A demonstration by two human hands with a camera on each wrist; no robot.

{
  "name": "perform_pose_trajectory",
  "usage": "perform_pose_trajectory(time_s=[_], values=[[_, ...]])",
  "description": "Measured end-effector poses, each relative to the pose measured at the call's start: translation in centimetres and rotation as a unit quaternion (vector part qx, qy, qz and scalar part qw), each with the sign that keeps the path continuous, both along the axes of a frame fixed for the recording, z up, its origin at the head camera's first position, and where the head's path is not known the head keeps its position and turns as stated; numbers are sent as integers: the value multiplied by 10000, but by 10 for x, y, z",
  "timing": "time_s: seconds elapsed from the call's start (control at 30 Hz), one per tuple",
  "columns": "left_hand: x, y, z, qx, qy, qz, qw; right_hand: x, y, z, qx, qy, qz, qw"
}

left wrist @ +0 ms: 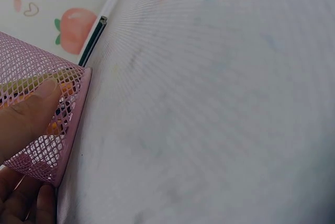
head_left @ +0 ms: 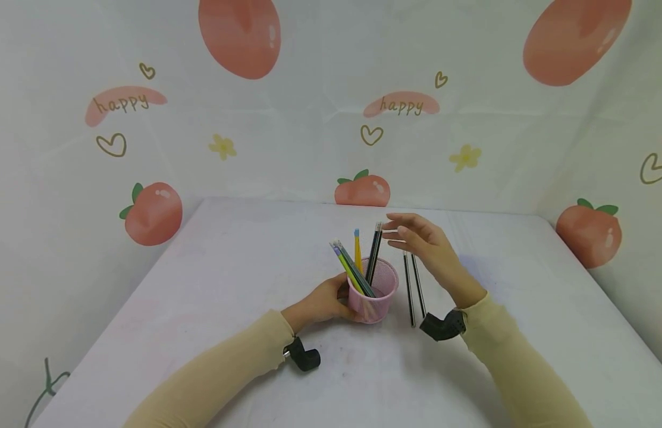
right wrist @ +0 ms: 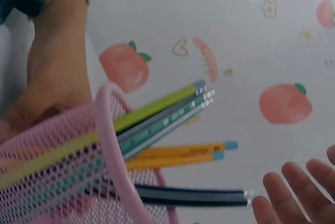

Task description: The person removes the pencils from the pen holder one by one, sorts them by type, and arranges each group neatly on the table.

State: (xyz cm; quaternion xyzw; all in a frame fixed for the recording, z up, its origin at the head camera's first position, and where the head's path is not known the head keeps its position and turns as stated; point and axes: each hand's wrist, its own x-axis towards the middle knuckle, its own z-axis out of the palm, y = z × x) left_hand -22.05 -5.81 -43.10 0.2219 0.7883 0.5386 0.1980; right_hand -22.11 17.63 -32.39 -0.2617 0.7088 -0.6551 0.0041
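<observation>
A pink mesh pencil cup (head_left: 385,282) stands upright on the table, with my left hand (head_left: 326,302) gripping its left side. In the left wrist view, the thumb (left wrist: 31,116) presses the mesh while other fingers curl around below. Inside the cup lean green pencils (right wrist: 157,124), yellow pencils (right wrist: 180,153) and dark pencils (right wrist: 199,195). Beside the tops of the dark pencils is my right hand (head_left: 429,246), its fingers extended and apart; whether a fingertip touches them I cannot tell. Two dark pencils (head_left: 409,291) lie on the table right of the cup, below the right hand.
The white table (head_left: 245,255) reaches back to a white curtain (head_left: 298,142) printed with fruit, hearts and flowers. Black wrist cameras (head_left: 305,356) sit at both wrists. A green cord (head_left: 48,380) shows at the lower left.
</observation>
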Motion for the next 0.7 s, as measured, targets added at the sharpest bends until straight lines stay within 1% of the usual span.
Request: perform_pose_trajectory(time_s=[0.07, 0.13, 0.27, 0.4, 0.5, 0.6, 0.7], values=[[-1, 0, -1, 30, 29, -22, 10000, -5, 3, -2, -7, -67, -184, 9998], [-1, 0, -2, 62, 58, -52, 10000, -11, 5, -6, -18, -220, -325, 9992], [-2, 0, -4, 59, 86, -74, 9999, -21, 6, -16, -46, -570, -461, 9973], [-2, 0, -5, 43, 101, -70, 9999, -27, 5, -28, 195, -836, -460, 9952], [-2, 0, -5, 1, 142, -76, 9999, -27, 1, -35, 452, -973, -367, 9936], [-1, 0, -4, -31, 149, -81, 9999, -26, -2, -39, 675, -1017, -277, 9921], [-1, 0, -4, -3, 107, -83, 9999, -25, -6, -41, 889, -968, -279, 9909]])
